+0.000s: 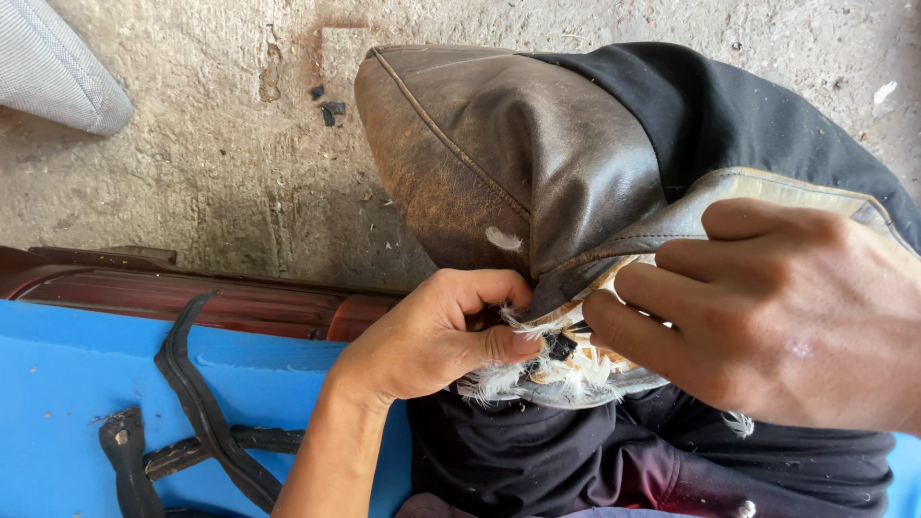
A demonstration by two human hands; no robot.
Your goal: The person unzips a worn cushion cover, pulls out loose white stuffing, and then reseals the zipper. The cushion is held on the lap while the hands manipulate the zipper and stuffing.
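Both hands work at the torn edge of a worn brown leather cover [499, 163] lying over the lap and reaching onto the concrete floor [211, 182]. The left hand [432, 336] pinches white frayed threads [508, 379] in a tight grip. The right hand [777, 317] clamps the cover's seam, fingers curled. A black strap [197, 393] lies on the blue desk [58, 384].

— How's your light?
— You've got soft daylight, even and bright. Sheen glares on the leather [499, 144]; shadow pools beneath it on the floor [221, 144].
— Focus?
— Sharp mid-frame; your right hand [777, 307] blurs slightly.
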